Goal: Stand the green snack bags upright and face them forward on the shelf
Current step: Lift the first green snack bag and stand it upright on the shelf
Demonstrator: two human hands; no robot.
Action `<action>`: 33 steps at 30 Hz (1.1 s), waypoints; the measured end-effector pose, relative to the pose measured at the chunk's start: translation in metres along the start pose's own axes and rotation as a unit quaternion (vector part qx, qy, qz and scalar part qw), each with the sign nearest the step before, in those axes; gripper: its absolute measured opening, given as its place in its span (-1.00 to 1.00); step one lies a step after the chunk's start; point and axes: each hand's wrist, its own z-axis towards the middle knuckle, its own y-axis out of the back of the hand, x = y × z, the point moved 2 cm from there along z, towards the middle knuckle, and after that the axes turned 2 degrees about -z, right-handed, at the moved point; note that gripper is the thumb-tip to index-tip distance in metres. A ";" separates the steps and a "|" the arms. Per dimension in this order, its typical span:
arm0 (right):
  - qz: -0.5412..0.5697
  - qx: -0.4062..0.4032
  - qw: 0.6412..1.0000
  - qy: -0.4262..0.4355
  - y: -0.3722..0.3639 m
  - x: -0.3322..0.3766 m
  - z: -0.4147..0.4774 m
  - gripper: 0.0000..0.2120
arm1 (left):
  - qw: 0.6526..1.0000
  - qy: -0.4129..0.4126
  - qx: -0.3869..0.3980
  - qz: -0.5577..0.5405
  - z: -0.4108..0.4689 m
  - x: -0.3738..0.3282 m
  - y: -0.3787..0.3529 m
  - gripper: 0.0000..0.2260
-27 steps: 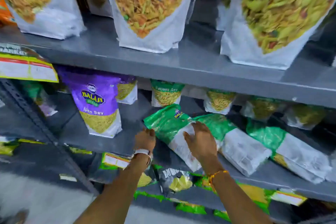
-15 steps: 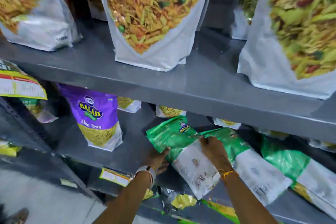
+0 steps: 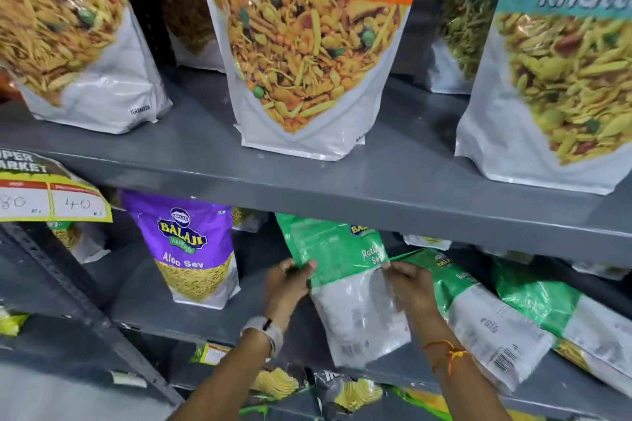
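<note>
I hold one green bag (image 3: 337, 270) between both hands over the middle shelf (image 3: 143, 304). My left hand (image 3: 287, 285) pinches the bag's left edge where green meets white; my right hand (image 3: 412, 287) grips its right edge at the same height. The bag is raised almost upright, tilted slightly, its top tucked under the upper shelf (image 3: 307, 188) and its white bottom end hanging past the front lip of the middle shelf. The side toward me carries fine print and a partly visible logo near the right edge. Just right of it, a second green bag (image 3: 478, 304) lies flat on the shelf, barcode up, and a third bag (image 3: 561, 311) lies flat beyond that. To the left, well apart, a purple bag (image 3: 191, 249) stands upright, facing forward. Large orange bags (image 3: 307, 44) stand on the upper shelf.
</note>
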 end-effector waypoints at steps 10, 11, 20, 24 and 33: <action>0.203 -0.013 0.979 0.010 -0.036 0.018 -0.025 -0.88 | 0.972 -0.174 0.088 0.130 0.036 -0.074 0.025 -0.83; 0.202 -0.015 0.979 0.004 -0.038 0.013 -0.028 -0.86 | 0.970 -0.173 0.100 0.141 0.036 -0.071 0.028 -0.89; 0.163 0.004 0.986 0.008 -0.039 -0.013 -0.039 -0.71 | 0.971 -0.128 0.167 0.111 0.036 -0.020 0.041 -0.75; 0.053 -0.092 0.994 -0.032 -0.045 -0.039 -0.065 -0.83 | 0.958 -0.057 0.237 0.151 0.035 0.023 0.054 -0.59; -0.005 -0.118 0.991 0.070 -0.105 -0.048 -0.108 -0.41 | 0.975 -0.022 0.199 0.099 0.036 0.022 0.046 -0.52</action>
